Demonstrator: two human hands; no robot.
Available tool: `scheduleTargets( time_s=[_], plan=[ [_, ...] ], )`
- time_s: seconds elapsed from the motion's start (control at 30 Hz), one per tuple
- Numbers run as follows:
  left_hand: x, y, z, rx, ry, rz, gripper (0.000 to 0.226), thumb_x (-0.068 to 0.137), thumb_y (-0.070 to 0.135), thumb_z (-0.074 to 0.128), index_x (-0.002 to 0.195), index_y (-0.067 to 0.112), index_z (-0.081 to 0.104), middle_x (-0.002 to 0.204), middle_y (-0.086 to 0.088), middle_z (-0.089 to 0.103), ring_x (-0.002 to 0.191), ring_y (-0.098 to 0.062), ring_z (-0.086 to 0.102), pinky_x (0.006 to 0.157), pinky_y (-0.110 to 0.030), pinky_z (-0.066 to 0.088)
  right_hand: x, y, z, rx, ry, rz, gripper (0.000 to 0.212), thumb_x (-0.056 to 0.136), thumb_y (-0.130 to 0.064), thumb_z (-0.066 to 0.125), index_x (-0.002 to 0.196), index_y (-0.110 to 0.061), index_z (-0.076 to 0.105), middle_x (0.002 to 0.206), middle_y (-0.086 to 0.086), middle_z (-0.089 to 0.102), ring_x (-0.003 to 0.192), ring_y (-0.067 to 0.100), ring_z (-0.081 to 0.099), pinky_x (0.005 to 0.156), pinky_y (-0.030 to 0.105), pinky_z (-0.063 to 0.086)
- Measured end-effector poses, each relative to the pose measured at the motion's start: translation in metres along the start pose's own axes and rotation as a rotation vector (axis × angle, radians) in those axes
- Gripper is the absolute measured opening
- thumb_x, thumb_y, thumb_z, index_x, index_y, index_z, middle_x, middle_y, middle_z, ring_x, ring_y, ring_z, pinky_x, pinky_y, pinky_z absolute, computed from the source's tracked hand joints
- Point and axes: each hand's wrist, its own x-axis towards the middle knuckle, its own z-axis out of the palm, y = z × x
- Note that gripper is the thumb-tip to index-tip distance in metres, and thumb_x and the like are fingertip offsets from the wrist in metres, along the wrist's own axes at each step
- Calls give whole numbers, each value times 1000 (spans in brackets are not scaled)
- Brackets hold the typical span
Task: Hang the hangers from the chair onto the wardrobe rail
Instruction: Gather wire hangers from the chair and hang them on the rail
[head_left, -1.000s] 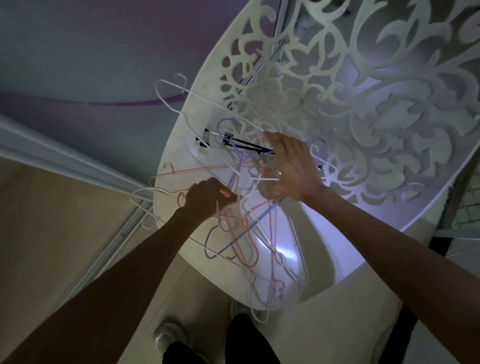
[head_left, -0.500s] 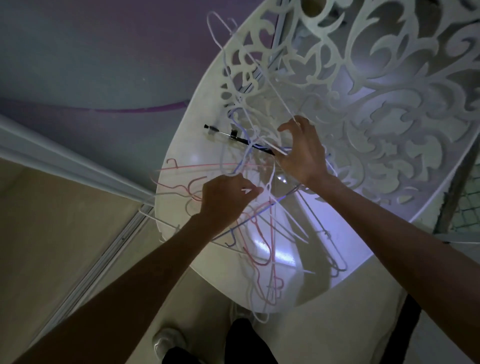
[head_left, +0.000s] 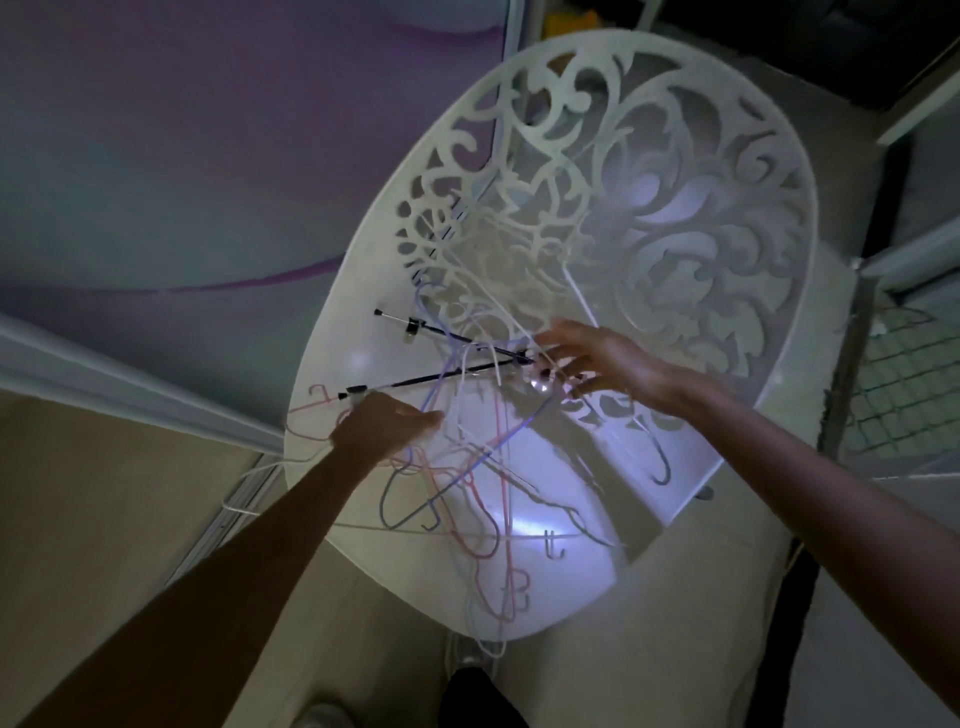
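A tangle of thin wire hangers (head_left: 467, 483) in white, pink and blue lies on the seat of a white oval chair (head_left: 348, 358) with an ornate cut-out back. Two black clip hangers (head_left: 441, 338) cross on top of the pile. My left hand (head_left: 382, 428) sits at the pile's left edge, fingers curled around pink and white wires. My right hand (head_left: 602, 358) hovers with spread fingers over the point where the black hangers meet, fingertips near a shiny clip (head_left: 540, 382). No wardrobe rail is in view.
A purple-grey wall rises behind the chair. A sliding-door track (head_left: 228, 499) runs along the beige floor at the left. Wire mesh (head_left: 909, 384) and a post stand to the right. My dark trouser leg (head_left: 478, 696) and shoe are below the chair's front edge.
The white hanger that my right hand had lifted high has come back down. My right hand has opened and shifted right over the black hangers. My left hand has slid to the pile's left edge.
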Motion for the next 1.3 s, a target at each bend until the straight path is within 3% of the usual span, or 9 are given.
scheduleTargets(
  time_s=[0.17, 0.33, 0.5, 0.6, 0.87, 1.0, 1.1, 1.2, 1.3],
  plan=[
    [-10, -4, -2, 77, -94, -27, 35, 81, 48, 65, 94, 18, 76, 104, -7, 71, 101, -19, 64, 92, -30, 44, -19, 48, -3, -52, 113, 15, 21, 96, -31, 46, 86, -24, 63, 91, -1, 60, 73, 14, 51, 70, 26, 42],
    [-34, -7, -2, 29, -145, -24, 29, 84, 42, 64, 84, 15, 76, 68, -1, 57, 56, -7, 47, 55, -19, 35, -30, 86, 18, 98, 132, 90, 22, 91, -25, 55, 113, -18, 54, 107, 2, 56, 79, 14, 53, 78, 26, 42],
    [-45, 3, 0, -90, -251, -138, 29, 82, 42, 66, 86, 15, 74, 42, 9, 43, 48, -9, 29, 44, -17, 22, -44, 90, 39, 121, 20, 172, 63, 81, -33, 62, 136, -13, 42, 114, 3, 58, 97, 18, 57, 79, 22, 45],
    [-48, 6, 2, -77, -207, -107, 30, 83, 40, 65, 87, 12, 74, 52, 4, 43, 50, -9, 32, 45, -17, 23, -54, 84, 37, -9, -89, 208, 80, 68, -44, 58, 140, -16, 38, 122, 2, 59, 103, 14, 59, 86, 28, 46],
    [-54, -7, 20, -115, -381, -2, 20, 94, 26, 53, 77, 21, 62, 58, 10, 67, 49, -2, 62, 53, -17, 41, -68, 70, 13, 303, -196, 280, 29, 98, -24, 41, 118, -11, 58, 111, 7, 67, 83, 15, 66, 49, 15, 46],
    [-60, -8, 38, -290, -516, -9, 11, 96, 24, 48, 89, 20, 57, 59, 7, 71, 51, -7, 67, 53, -18, 47, -66, 76, 7, 52, 91, 21, 43, 102, -31, 31, 107, -7, 66, 73, 6, 72, 77, 15, 67, 79, 20, 51],
    [-64, -3, 48, -308, -497, -19, 16, 97, 23, 46, 108, 23, 58, 68, 10, 71, 51, -2, 66, 48, -14, 42, -69, 78, 10, -63, 183, -172, 40, 99, -34, 36, 95, -9, 67, 51, 14, 61, 70, 22, 65, 82, 31, 52],
    [-61, -1, 53, -315, -464, 8, 25, 97, 8, 45, 118, 6, 58, 82, -7, 69, 43, 4, 61, 38, -9, 38, -70, 76, 2, -286, 212, -298, 32, 99, -36, 34, 93, -28, 65, 68, 6, 71, 70, 17, 70, 81, 28, 50],
    [-49, -11, 54, -311, -386, 24, 27, 96, 3, 45, 118, -4, 58, 58, 3, 67, 42, 5, 59, 40, -6, 41, -64, 69, -15, -389, 371, -445, 28, 100, -24, 38, 114, -45, 49, 93, -10, 66, 66, 5, 69, 72, 15, 49]
  ],
)
